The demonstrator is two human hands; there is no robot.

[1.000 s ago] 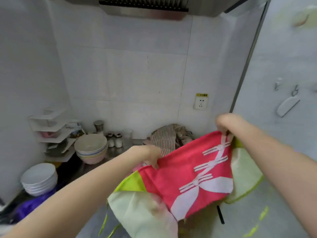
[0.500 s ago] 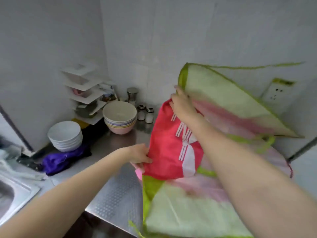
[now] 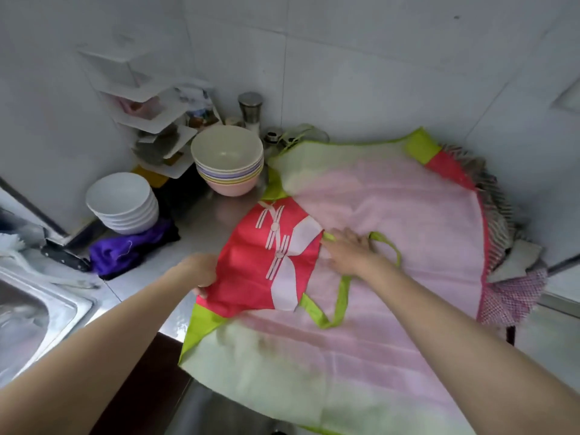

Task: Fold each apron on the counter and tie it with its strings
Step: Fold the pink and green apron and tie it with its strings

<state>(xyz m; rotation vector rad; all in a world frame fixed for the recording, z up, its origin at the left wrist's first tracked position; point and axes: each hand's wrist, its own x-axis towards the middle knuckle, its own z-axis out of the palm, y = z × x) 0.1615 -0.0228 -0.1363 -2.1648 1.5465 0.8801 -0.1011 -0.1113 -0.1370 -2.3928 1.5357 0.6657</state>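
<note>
Apron (image 3: 392,246) lies spread on the desk (image 3: 201,224), near edge overhanging. Left hand (image 3: 201,271) pinches the red bib corner; right hand (image 3: 351,249) presses flat, fingers spread (on the green strings (image 3: 342,296)) — smooth creases first, then fold the bib squarely.

Apron (image 3: 392,246) hides most of a striped cloth (image 3: 499,202) (far right).

1. Apron (image 3: 392,246): pale pink, lime-green trim, red bib with white marks.
2. Far-right cloth (image 3: 497,196): striped.
3. Left cloth (image 3: 125,249): purple.
4. Left bowls (image 3: 125,205): white.
5. Far bowls (image 3: 229,164): cream, pastel stack.
</note>
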